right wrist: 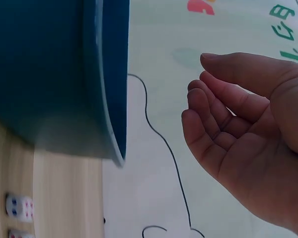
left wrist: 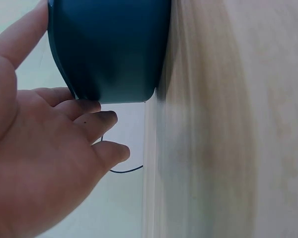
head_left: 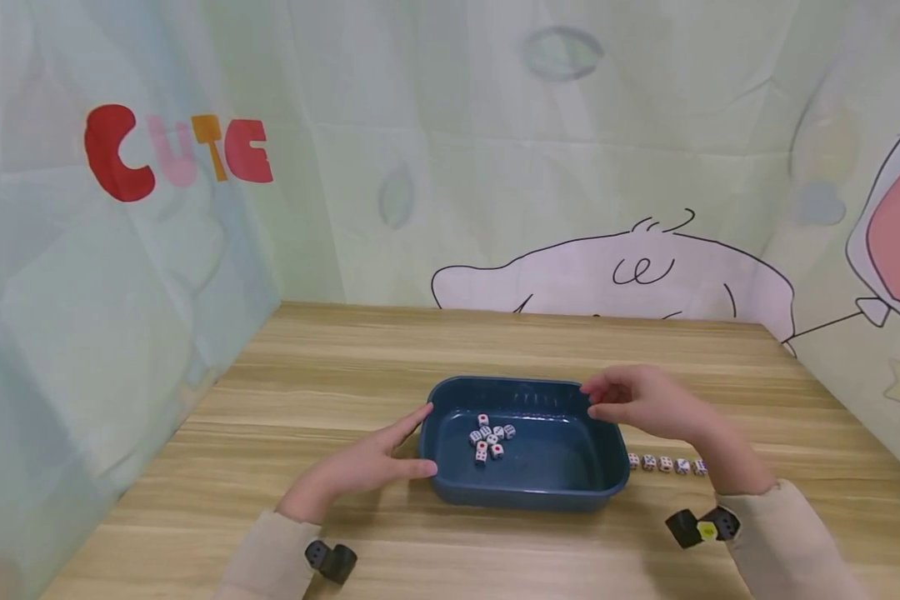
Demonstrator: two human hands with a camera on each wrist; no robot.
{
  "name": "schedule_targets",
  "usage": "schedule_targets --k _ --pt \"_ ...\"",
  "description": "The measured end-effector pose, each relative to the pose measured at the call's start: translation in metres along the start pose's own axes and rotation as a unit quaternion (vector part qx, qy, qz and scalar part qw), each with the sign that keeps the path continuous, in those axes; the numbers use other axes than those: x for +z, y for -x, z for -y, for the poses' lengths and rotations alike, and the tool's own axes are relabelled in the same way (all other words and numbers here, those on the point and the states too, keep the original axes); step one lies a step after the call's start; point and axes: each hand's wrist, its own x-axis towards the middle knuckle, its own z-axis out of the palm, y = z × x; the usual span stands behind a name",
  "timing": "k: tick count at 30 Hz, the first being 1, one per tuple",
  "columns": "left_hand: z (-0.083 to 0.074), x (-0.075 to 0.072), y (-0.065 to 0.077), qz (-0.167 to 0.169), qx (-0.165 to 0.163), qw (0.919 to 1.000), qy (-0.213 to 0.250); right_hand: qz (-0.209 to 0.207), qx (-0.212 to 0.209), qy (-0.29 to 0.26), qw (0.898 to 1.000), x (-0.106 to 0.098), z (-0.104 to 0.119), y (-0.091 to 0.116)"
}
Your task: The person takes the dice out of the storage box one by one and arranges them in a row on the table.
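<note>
A dark blue plastic basin (head_left: 525, 498) stands on the wooden table, with several white dice (head_left: 492, 438) clustered on its floor toward the left. My left hand (head_left: 363, 462) touches the basin's left end, thumb and fingers spread and fairly straight. In the left wrist view, the fingertips of the left hand (left wrist: 54, 139) meet the basin's wall (left wrist: 114, 54). Over the basin's far right corner hovers my right hand (head_left: 648, 404), its fingers loosely bent. The right wrist view shows the right hand (right wrist: 238, 114) apart from the basin (right wrist: 49, 74), with nothing visible between thumb and fingers.
Right of the basin, several more dice (head_left: 666, 465) lie in a row on the table (head_left: 330, 358), partly behind my right forearm. Printed cloth walls (head_left: 390, 167) rise behind the table and at both sides. Each wrist wears a small black device (head_left: 332, 561).
</note>
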Motion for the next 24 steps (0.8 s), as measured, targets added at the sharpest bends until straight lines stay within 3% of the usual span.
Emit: schedule_targets --k 11,24 --pt "0.001 0.000 0.001 0.002 0.010 0.9999 0.010 0.056 -0.049 -0.015 0.997 0.037 0.016 -0.024" --pt "-0.003 -0.002 0.002 0.004 0.007 0.9999 0.008 0.085 -0.068 -0.019 0.994 0.073 0.017 -0.051"
